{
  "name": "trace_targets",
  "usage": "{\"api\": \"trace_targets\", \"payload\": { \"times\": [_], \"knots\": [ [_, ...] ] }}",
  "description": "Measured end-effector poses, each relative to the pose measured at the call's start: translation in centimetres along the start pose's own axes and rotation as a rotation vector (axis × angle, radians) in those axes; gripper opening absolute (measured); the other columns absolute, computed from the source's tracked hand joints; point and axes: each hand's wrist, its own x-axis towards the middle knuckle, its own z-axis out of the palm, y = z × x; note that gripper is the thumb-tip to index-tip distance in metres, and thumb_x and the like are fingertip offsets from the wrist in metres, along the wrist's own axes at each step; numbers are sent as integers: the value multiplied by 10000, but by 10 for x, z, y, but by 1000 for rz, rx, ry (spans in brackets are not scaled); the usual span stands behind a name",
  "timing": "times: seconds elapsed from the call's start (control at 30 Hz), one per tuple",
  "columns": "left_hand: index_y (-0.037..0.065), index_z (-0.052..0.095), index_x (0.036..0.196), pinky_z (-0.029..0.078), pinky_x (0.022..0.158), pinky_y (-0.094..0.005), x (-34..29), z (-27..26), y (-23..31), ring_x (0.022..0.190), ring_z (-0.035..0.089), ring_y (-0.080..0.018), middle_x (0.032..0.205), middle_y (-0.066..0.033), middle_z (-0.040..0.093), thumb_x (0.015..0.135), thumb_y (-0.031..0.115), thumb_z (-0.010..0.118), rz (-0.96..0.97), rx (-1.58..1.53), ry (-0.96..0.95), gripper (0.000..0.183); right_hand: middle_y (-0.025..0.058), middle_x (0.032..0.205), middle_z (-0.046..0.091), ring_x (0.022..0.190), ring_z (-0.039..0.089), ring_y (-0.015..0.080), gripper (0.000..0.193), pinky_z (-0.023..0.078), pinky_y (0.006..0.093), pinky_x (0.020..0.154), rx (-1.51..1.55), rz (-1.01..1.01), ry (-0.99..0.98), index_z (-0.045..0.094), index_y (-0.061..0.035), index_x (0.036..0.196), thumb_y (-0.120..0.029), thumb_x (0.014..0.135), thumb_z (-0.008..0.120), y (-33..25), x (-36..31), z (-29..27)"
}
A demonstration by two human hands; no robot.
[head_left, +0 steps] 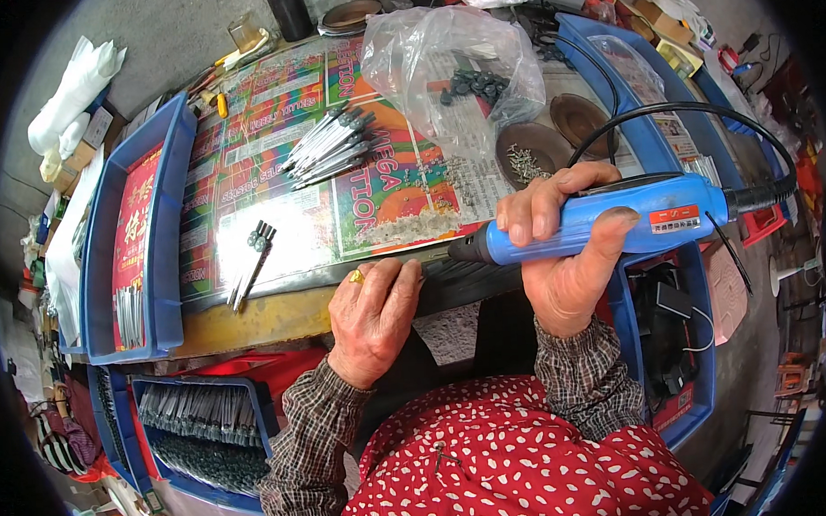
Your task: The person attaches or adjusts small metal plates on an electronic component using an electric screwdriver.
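My right hand (pixel 567 248) is wrapped round a blue electric screwdriver (pixel 639 215), which lies level with its dark tip pointing left. The tip ends a short way from the fingers of my left hand (pixel 374 318). That hand is closed at the table's front edge, and what its fingers hold is hidden. To its left, a few thin rods with black ends (pixel 252 264) lie on the table (pixel 274 185). A larger pile of silvery rods with dark ends (pixel 332 144) is further back. Small loose parts (pixel 421 226) are scattered beyond my hands.
A brown bowl of screws (pixel 525 158) and a clear plastic bag with black parts (pixel 475 83) stand at the back right. Blue trays flank the table, one left (pixel 165 258). A blue bin of rods (pixel 200 420) sits lower left. The screwdriver's black cable (pixel 744 110) loops behind it.
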Motion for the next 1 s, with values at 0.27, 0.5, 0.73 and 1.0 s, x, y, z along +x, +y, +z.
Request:
{"api": "trace_targets", "payload": {
  "times": [0.27,0.5,0.73,1.0],
  "knots": [
    [10,586,901,442,563,-318,1,-1,0,682,559,-238,813,-98,551,634,-13,675,-33,-19,-23,283,-7,647,444,582,468,133,521,382,329,632,1,-14,-9,422,-121,935,-614,782,494,0,0,3],
    [28,563,907,439,548,-314,-6,3,-1,671,565,-229,781,-81,557,637,-15,686,-60,-45,21,300,22,644,459,582,469,146,530,398,330,621,33,-16,-22,402,-95,947,-572,769,549,-1,-2,7],
    [28,575,947,431,534,-305,-6,4,0,648,556,-211,753,-61,549,635,-28,687,-70,-33,39,337,57,644,482,592,480,168,543,412,332,615,64,14,1,401,-73,963,-522,751,621,-1,-4,8],
    [9,621,939,407,499,-285,-1,1,-1,602,523,-176,721,-49,525,620,-45,681,2,1,26,329,55,643,483,592,482,169,545,412,335,621,62,15,2,406,-74,964,-523,746,627,-1,-4,9]
  ]
}}
